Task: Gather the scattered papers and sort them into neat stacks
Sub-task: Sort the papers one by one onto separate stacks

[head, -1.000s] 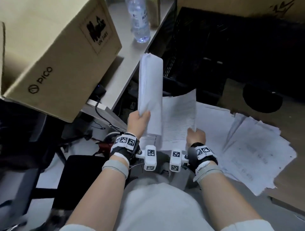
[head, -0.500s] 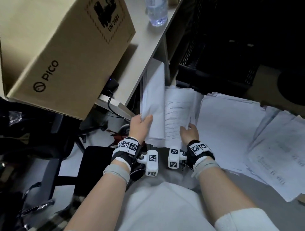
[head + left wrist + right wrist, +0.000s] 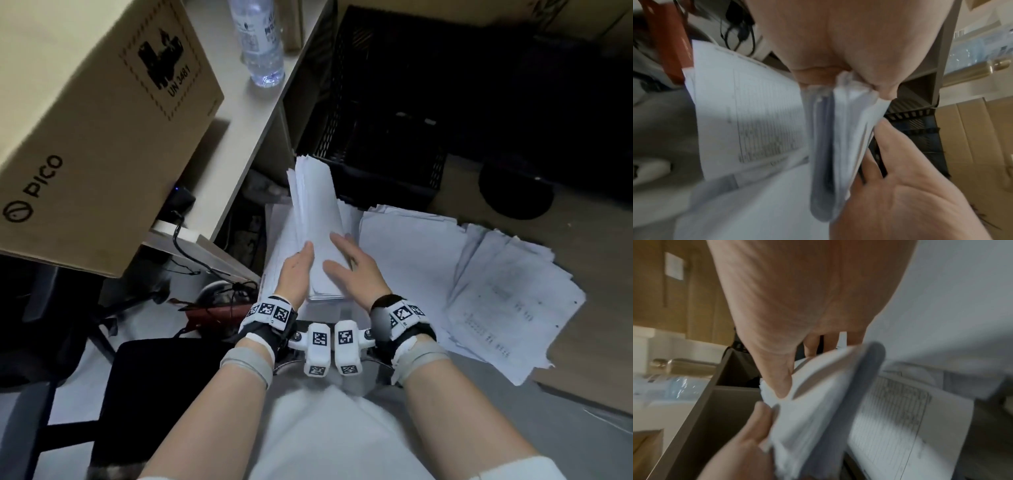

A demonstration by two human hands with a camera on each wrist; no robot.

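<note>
The paper bundle (image 3: pixel 317 226) is white, thick and bent, standing above printed sheets (image 3: pixel 507 294) on the lap. The left hand (image 3: pixel 296 274) clamps it; the right hand (image 3: pixel 356 265) presses flat, fingers straight. Only the left wrist view shows the bundle's folded edge (image 3: pixel 826 162).

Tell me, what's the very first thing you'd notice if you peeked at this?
Right in the middle, two hands hold up a thick bundle of papers: the left hand grips its side and the right hand lies flat against it. More loose papers sprawl in a messy heap to the right. Up on the left sits a big cardboard box marked PICO, with a water bottle on the desk beside it.
</note>
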